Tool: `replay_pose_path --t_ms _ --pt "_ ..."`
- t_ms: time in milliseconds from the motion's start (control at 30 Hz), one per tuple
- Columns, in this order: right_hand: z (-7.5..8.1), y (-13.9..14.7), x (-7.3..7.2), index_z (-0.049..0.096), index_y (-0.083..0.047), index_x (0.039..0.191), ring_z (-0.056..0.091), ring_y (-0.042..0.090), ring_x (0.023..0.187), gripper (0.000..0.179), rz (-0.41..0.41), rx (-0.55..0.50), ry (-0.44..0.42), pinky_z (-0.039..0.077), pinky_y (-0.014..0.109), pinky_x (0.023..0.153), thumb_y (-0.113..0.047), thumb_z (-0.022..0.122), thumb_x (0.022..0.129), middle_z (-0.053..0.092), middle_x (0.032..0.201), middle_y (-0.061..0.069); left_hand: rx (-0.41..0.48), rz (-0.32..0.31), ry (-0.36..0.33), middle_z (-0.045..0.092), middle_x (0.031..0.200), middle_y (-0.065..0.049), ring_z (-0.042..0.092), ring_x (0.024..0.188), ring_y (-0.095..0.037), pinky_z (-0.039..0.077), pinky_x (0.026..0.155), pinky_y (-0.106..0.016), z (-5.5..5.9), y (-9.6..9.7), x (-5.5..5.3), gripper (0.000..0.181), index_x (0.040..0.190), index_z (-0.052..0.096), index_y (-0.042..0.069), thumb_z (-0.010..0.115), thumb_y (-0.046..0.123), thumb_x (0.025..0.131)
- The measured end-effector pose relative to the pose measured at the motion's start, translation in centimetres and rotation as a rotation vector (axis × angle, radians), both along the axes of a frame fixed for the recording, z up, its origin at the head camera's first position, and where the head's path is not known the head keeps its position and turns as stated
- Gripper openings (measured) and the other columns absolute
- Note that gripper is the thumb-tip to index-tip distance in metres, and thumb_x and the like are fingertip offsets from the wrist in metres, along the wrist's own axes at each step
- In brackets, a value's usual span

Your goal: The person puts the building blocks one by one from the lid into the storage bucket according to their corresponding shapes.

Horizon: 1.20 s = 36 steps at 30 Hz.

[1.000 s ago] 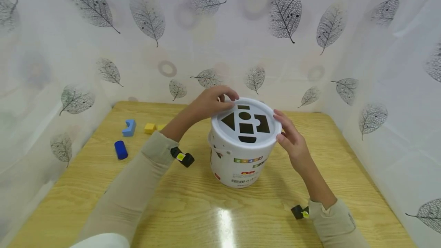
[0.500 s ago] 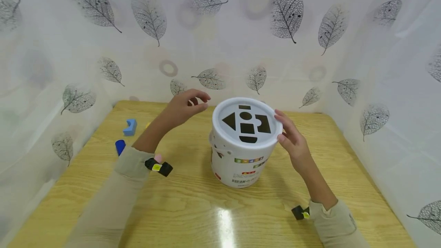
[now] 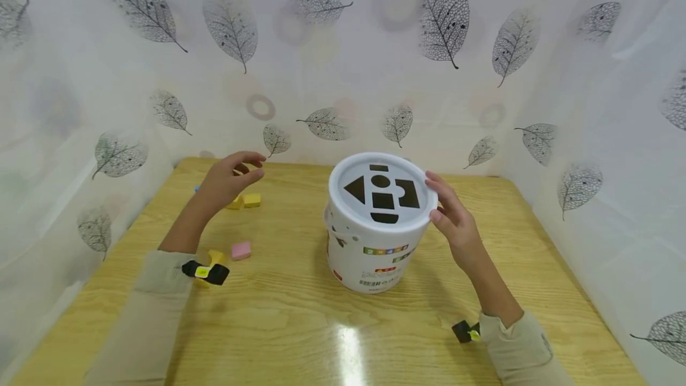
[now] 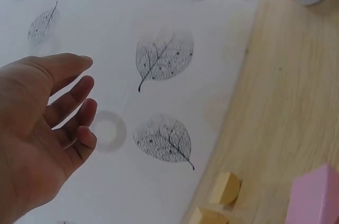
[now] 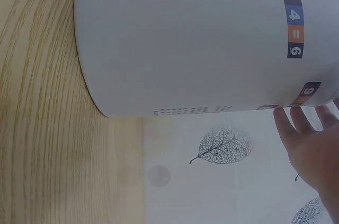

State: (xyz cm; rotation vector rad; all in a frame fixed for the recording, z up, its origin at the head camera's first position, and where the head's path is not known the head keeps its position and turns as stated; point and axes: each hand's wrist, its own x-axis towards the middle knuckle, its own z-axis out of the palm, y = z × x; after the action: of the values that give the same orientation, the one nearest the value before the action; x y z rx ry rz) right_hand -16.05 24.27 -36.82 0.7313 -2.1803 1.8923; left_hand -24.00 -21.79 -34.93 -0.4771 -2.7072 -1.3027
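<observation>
A white bucket (image 3: pixel 370 255) with printed sums stands upright on the wooden table. Its pale lid (image 3: pixel 403 167) has several cut-out holes: a triangle, a circle, a square and others. My right hand (image 3: pixel 458 222) rests against the right side of the lid's rim, fingertips and thumb touching it. In the right wrist view its fingers lie nearly straight along the bucket's printed wall. Well left of the bucket, my left hand (image 3: pixel 222 180) is raised above the table with loosely bent fingers and nothing in them. Close by it are yellow blocks (image 3: pixel 252 200) and a pink block (image 3: pixel 241 250).
Another yellow block (image 3: pixel 217 257) is partly covered by the left wrist camera (image 3: pixel 206 271). A bit of a blue block (image 3: pixel 196 188) peeks out behind the left hand. A leaf-patterned white sheet (image 3: pixel 321 76) hangs around the table's back and sides.
My left hand has let go of the lid's left rim and moved left, over the loose blocks. The right hand stays on the rim, and the bucket has not moved.
</observation>
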Motion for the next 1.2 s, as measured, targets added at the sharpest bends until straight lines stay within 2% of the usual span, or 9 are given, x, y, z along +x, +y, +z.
replay_pose_path --t_ms 133,300,500,633,867,1033,1200 --pt "0.0 -0.1 0.1 0.04 -0.008 0.154 0.037 0.014 0.144 0.051 -0.005 0.0 0.002 0.045 0.021 0.105 -0.008 0.048 0.103 0.025 0.166 0.004 -0.026 0.049 -0.033 0.057 0.134 -0.012 0.055 0.114 -0.031 0.048 0.085 -0.045 -1.3 -2.7 -0.1 0.05 0.145 0.051 0.015 0.056 0.041 0.103" --pt "0.1 -0.2 0.2 0.04 -0.009 0.154 0.036 0.016 0.146 0.052 0.003 0.004 -0.007 0.045 0.021 0.105 -0.009 0.048 0.103 0.025 0.166 0.004 -0.028 0.073 -0.06 0.053 0.139 -0.018 0.052 0.117 -0.034 0.047 0.085 -0.046 -2.9 -5.9 -0.1 0.053 0.148 0.049 0.013 0.055 0.04 0.104" --pt "-0.1 -0.1 0.1 0.039 -0.008 0.155 0.035 0.015 0.146 0.052 0.016 0.001 0.002 0.045 0.021 0.105 -0.008 0.047 0.103 0.024 0.167 0.004 -0.049 0.111 -0.108 0.05 0.142 -0.02 0.051 0.118 -0.037 0.046 0.086 -0.045 -4.5 -8.6 -0.1 0.057 0.151 0.045 0.012 0.055 0.041 0.104" --pt "-0.1 0.0 0.0 0.039 -0.007 0.154 0.037 0.013 0.145 0.051 0.014 -0.007 0.008 0.045 0.02 0.105 -0.006 0.046 0.103 0.025 0.166 0.005 -0.052 0.124 -0.154 0.044 0.148 -0.025 0.048 0.121 -0.042 0.046 0.089 -0.051 -5.2 -10.1 -0.3 0.061 0.155 0.039 0.01 0.056 0.038 0.103" --pt "0.0 -0.1 0.1 0.04 -0.004 0.153 0.043 0.012 0.14 0.05 0.002 -0.023 0.02 0.046 0.02 0.104 -0.003 0.045 0.103 0.028 0.165 0.005 -0.102 0.11 -0.265 0.032 0.154 -0.03 0.044 0.124 -0.049 0.046 0.092 -0.059 -6.5 -12.3 -1.4 0.07 0.159 0.027 0.007 0.057 0.037 0.103" --pt "0.1 -0.1 0.2 0.04 -0.005 0.153 0.044 0.011 0.139 0.051 0.003 -0.013 0.027 0.046 0.02 0.104 -0.003 0.045 0.103 0.028 0.165 0.005 -0.127 0.092 -0.313 0.025 0.156 -0.034 0.041 0.126 -0.054 0.044 0.095 -0.062 -7.4 -13.6 -2.2 0.076 0.16 0.02 0.005 0.059 0.035 0.102" --pt "0.0 -0.3 0.2 0.04 -0.002 0.153 0.042 0.012 0.14 0.05 0.006 -0.037 0.032 0.045 0.02 0.104 -0.001 0.045 0.103 0.029 0.164 0.006 -0.13 0.063 -0.353 0.018 0.157 -0.038 0.033 0.135 -0.058 0.037 0.103 -0.068 -8.2 -14.3 -2.8 0.081 0.159 0.017 0.0 0.063 0.03 0.1"
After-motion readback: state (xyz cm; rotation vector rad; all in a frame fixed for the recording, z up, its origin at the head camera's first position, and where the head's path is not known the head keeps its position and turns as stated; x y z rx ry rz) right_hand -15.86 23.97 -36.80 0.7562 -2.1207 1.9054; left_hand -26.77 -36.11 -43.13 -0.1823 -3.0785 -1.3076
